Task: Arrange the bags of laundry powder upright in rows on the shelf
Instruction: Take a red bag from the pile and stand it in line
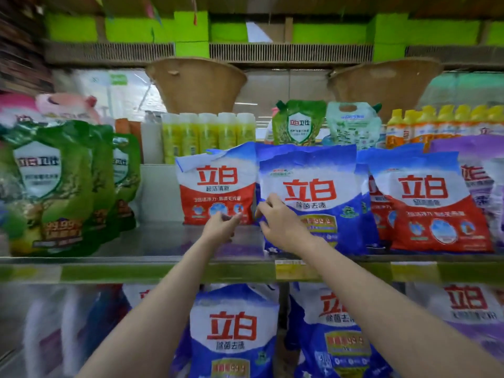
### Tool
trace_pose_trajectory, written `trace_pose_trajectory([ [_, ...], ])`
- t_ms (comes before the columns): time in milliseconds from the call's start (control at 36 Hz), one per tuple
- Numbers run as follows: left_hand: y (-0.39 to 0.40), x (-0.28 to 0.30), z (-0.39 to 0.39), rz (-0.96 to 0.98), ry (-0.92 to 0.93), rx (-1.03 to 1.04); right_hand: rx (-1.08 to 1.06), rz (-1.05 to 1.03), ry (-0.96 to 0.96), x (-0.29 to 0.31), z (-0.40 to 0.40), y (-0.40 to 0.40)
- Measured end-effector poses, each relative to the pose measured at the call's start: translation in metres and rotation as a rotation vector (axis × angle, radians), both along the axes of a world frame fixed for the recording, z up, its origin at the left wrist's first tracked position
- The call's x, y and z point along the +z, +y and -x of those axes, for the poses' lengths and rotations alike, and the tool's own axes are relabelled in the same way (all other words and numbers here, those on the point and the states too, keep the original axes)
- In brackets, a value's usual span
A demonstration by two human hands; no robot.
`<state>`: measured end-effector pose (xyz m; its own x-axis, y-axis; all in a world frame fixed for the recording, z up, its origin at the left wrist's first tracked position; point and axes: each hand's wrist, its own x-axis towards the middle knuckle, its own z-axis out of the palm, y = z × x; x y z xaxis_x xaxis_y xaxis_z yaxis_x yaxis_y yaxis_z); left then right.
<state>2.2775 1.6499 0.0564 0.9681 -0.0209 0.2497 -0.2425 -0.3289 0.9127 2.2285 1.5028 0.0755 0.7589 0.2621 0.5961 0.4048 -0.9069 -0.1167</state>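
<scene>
A blue and white laundry powder bag stands upright at the middle of the metal shelf. My right hand grips its lower left edge, fingers curled on the front. To its left, further back, stands a red and white bag. My left hand reaches toward that bag's bottom right corner with fingers loosely bent, holding nothing. Another red and white bag stands to the right, with more bags behind it.
Green pouches crowd the shelf's left end, and a purple bag stands at the far right. Yellow bottles and orange bottles line the back. The lower shelf holds more blue bags. Bare shelf lies between the green pouches and the red bag.
</scene>
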Motion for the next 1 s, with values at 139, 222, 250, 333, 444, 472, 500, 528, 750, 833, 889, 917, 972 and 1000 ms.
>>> trace_pose_trajectory([
  [139, 0.043, 0.008, -0.037, -0.024, 0.047, 0.146, -0.059, 0.042, -0.027, 0.01, -0.027, 0.024],
  [222, 0.057, 0.016, -0.059, -0.015, 0.039, 0.182, -0.113, 0.022, 0.006, 0.015, -0.043, 0.025],
  [250, 0.061, 0.018, -0.069, -0.016, 0.032, 0.198, -0.132, 0.003, 0.015, 0.016, -0.049, 0.023],
  [333, 0.068, 0.024, -0.096, 0.057, 0.023, 0.224, -0.176, -0.042, 0.06, 0.012, -0.06, 0.012],
  [444, 0.079, 0.022, -0.138, 0.153, 0.058, 0.32, -0.218, 0.044, 0.075, 0.002, -0.068, 0.008],
  [472, 0.08, 0.02, -0.143, 0.171, 0.063, 0.33, -0.225, 0.059, 0.077, 0.001, -0.071, 0.008],
  [500, 0.082, 0.015, -0.156, 0.198, 0.072, 0.31, -0.234, 0.07, 0.083, 0.001, -0.073, 0.009],
  [528, 0.08, 0.017, -0.15, 0.212, 0.067, 0.286, -0.245, 0.077, 0.094, 0.001, -0.074, 0.009],
  [750, 0.086, 0.016, -0.094, 0.217, -0.156, 0.133, -0.296, 0.047, 0.16, 0.0, -0.078, 0.008],
  [833, 0.094, 0.029, -0.067, 0.226, -0.254, 0.157, -0.301, 0.012, 0.221, 0.003, -0.076, 0.009],
  [889, 0.105, 0.04, -0.052, 0.255, -0.286, 0.238, -0.293, 0.001, 0.272, 0.005, -0.072, 0.013],
  [917, 0.111, 0.044, -0.045, 0.277, -0.293, 0.274, -0.289, -0.017, 0.307, 0.005, -0.071, 0.015],
  [972, 0.12, 0.05, -0.028, 0.389, -0.305, 0.265, -0.258, -0.091, 0.378, 0.008, -0.066, 0.021],
  [1000, 0.12, 0.053, -0.019, 0.466, -0.302, 0.241, -0.213, -0.168, 0.403, 0.01, -0.062, 0.023],
])
